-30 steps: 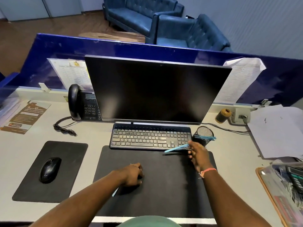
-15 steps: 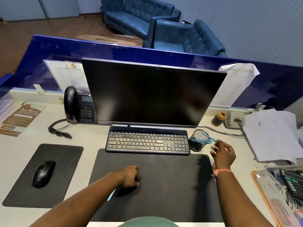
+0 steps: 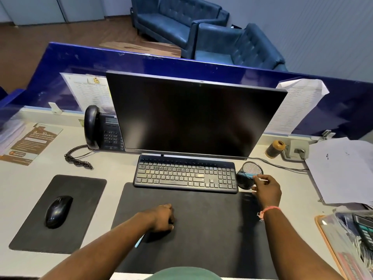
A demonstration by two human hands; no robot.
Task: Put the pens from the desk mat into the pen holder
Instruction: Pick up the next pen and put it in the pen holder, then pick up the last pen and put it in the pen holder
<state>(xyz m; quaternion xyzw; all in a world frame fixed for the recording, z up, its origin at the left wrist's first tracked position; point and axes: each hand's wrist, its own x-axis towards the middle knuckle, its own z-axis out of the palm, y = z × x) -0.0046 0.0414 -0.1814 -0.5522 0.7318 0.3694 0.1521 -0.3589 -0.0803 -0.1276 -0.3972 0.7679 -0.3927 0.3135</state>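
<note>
A black mesh pen holder (image 3: 250, 170) stands right of the keyboard, its mouth tipped towards me. A light blue pen (image 3: 247, 175) lies across its front rim. My right hand (image 3: 267, 189) is beside the holder, its fingertips pinching that pen's right end. My left hand (image 3: 162, 218) rests as a fist on the black desk mat (image 3: 212, 229). Another light blue pen (image 3: 139, 242) pokes out from under that wrist, and its upper part is hidden in the fist.
A dark keyboard (image 3: 185, 173) and a monitor (image 3: 193, 116) sit behind the mat. To the left lie a mouse (image 3: 58, 211) on its pad and a desk phone (image 3: 101, 128). Loose papers (image 3: 341, 168) and a cluttered tray (image 3: 347, 243) fill the right side.
My right hand carried a blue pen to the holder, drew back with fingers apart, then returned to the pen at the rim. My left fist stayed put.
</note>
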